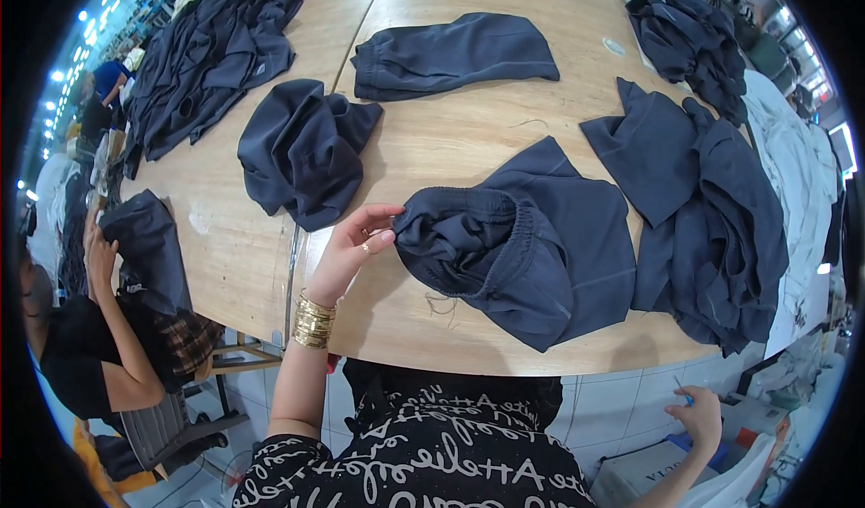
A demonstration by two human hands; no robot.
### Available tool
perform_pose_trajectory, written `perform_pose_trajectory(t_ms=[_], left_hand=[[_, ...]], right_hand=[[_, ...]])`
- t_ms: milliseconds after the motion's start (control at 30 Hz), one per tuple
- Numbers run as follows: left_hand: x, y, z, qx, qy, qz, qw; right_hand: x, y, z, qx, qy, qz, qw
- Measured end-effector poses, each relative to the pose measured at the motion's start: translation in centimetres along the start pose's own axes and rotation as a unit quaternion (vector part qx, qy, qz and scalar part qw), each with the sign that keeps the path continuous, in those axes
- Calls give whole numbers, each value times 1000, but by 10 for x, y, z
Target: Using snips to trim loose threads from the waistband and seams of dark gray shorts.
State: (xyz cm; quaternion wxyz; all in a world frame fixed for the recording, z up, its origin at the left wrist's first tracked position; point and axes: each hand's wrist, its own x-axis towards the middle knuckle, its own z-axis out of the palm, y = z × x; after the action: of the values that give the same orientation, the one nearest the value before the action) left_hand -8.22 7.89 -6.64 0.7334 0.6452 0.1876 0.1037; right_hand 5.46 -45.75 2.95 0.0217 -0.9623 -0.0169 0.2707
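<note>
Dark navy shorts [590,229] with a gathered elastic waistband lie on the wooden table before me, the waist opening turned toward my left. My left hand [356,242], with gold bangles on its wrist, pinches the left edge of that waistband between thumb and fingers. Off the table's near edge, at the lower right, my right hand [701,421] is closed around small blue-handled thread snips [689,401]. Their thin metal tip points up; most of the tool is hidden by the fingers.
Other navy garments lie around: a folded pair [455,56], a crumpled piece [306,152], a heap on the right [721,229] and a large pile [216,58] at far left. Loose threads [441,306] lie on the table [387,332]. Left, a seated co-worker [108,355] handles dark fabric. A box [635,476] stands below right.
</note>
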Motion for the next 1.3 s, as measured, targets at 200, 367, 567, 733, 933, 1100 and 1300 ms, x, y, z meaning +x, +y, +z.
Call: perform_pose_trajectory(t_ms=[200, 367, 567, 733, 933, 1100, 1300], left_hand=[[13, -11, 17, 94, 58, 97, 989], [-6, 4, 9, 167, 178, 120, 962], [-96, 61, -61, 113, 89, -42, 989], [-160, 46, -82, 229, -89, -264, 933], [-132, 54, -46, 204, -244, -246, 916], [-10, 62, 26, 262, -10, 146, 954], [80, 23, 53, 525, -91, 181, 827]], right_hand=[[-7, -72, -24, 16, 83, -74, 994], [10, -142, -36, 32, 157, -279, 947], [21, -172, -43, 60, 196, -322, 924], [30, -187, -39, 79, 200, -332, 919], [34, -215, -34, 98, 226, -394, 886], [34, -278, 4, 253, 165, -501, 811], [33, -303, 45, 333, 154, -505, 781]])
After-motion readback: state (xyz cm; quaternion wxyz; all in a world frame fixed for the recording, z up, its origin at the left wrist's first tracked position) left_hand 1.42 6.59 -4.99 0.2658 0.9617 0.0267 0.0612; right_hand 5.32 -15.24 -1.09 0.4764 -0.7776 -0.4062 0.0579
